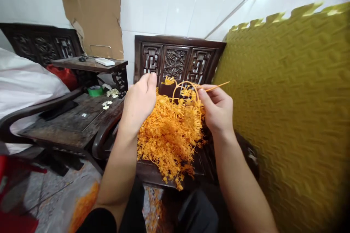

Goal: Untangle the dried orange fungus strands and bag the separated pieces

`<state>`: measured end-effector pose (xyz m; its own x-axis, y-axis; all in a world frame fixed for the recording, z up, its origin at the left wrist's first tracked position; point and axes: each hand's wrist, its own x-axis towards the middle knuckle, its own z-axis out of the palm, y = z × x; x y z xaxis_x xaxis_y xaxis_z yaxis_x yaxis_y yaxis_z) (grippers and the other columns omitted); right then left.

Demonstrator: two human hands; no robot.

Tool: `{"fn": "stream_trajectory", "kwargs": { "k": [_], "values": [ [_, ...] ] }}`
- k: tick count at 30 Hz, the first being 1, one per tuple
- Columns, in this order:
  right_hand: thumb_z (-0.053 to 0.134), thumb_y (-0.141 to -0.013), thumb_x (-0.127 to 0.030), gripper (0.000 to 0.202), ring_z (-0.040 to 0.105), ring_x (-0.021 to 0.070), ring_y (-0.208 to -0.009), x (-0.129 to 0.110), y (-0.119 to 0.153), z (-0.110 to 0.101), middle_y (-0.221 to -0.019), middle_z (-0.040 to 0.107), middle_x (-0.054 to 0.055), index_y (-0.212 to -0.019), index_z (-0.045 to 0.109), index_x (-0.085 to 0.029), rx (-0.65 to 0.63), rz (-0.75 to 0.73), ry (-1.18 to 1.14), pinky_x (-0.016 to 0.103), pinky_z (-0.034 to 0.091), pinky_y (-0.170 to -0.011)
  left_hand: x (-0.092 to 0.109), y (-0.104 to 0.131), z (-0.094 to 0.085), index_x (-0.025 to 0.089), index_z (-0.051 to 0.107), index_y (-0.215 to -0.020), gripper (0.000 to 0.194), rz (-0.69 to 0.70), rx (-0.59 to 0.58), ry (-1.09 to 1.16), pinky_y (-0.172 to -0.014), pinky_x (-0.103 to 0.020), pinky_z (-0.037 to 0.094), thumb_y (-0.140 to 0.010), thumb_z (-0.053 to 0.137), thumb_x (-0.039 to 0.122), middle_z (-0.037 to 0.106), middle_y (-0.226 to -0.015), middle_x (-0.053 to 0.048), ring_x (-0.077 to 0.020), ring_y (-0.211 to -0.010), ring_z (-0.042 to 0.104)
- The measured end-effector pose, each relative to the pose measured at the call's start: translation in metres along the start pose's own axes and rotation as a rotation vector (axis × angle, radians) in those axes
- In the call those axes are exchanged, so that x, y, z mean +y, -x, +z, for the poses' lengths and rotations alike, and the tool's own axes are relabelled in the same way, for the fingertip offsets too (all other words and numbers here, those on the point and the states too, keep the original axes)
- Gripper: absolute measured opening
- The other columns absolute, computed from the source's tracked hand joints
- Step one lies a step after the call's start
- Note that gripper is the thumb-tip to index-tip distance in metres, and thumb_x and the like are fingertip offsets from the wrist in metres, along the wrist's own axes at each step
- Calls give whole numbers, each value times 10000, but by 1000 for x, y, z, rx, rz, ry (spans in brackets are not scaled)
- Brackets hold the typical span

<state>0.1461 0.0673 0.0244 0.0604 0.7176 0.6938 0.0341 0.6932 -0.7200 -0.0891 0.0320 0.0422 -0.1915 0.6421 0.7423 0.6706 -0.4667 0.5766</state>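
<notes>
A large heap of orange plastic flower pieces (169, 134) lies on the seat of a dark carved wooden chair (180, 40). Above the heap's right side, my right hand (218, 109) pinches an orange stem (218, 86) between thumb and fingers; thin curved branches with small blossoms spread from it to the left. My left hand (141, 98) is at the heap's upper left, its back toward the camera. The fingertips of that hand are mostly hidden, so what it holds, if anything, does not show.
A yellow-green foam mat (287, 98) stands close on the right. On the left are a wooden side table (93, 64) holding a white device (105, 62), a second chair seat with green tape (95, 91), and a white sack (24, 80). Cardboard (95, 14) leans behind.
</notes>
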Motion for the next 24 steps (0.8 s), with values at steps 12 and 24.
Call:
{"fn": "stream_trajectory", "kwargs": {
  "k": [12,24],
  "values": [
    [735,-920,-417,243,716,235,-842,11,-11,-14,-951,792,78,-1025,802,-207,-416,178,377,400,555,-779,8,3,34,195,718,-878,88,215,-307,0,-861,-365,593,-941,659,207,817,-943,-33,-185,-854,760],
    [631,-1006,-274,362,720,243,-1025,-13,16,13,-1180,747,98,-1364,597,-228,-469,-214,429,437,590,-934,7,5,44,191,700,-883,101,311,-385,-62,-664,-298,454,-872,644,109,715,-809,-2,-154,-714,625]
  ]
}}
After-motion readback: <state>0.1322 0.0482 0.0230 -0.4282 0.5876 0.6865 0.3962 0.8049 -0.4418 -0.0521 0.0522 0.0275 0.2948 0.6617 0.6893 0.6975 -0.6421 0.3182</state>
